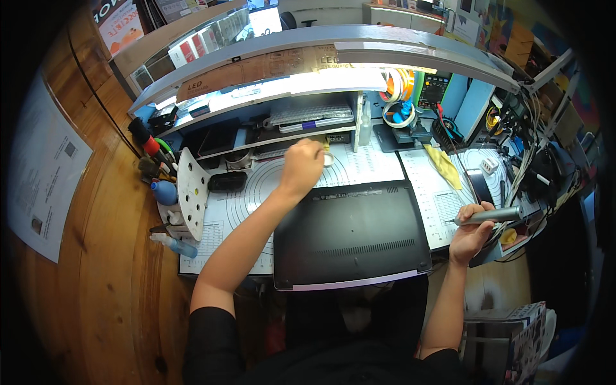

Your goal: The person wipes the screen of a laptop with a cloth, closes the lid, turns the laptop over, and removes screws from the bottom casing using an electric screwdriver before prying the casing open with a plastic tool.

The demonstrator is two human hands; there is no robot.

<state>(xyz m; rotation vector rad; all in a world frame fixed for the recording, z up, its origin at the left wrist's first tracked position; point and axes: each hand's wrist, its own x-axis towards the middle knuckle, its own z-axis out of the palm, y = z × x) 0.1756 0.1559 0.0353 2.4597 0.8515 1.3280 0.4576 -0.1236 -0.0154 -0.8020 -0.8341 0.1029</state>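
Note:
A black laptop (351,250) lies bottom side up at the mat's front edge, its vents and feet showing. My left hand (303,168) is above its back left corner with fingers curled, beside a small white round item (328,160) and something yellow behind the fingers; what it grips, if anything, is hidden. My right hand (471,232) holds a silver pen-like electric screwdriver (504,213) at the right of the laptop, its thin bit pointing left.
A white perforated tool stand (191,192), black case (226,181), spray bottle (184,249), printed mat (240,205), shelf (359,122), multimeter (432,93), yellow cloth (443,167) and white charger (488,165) surround the laptop. Tangled cables (521,147) hang at the right.

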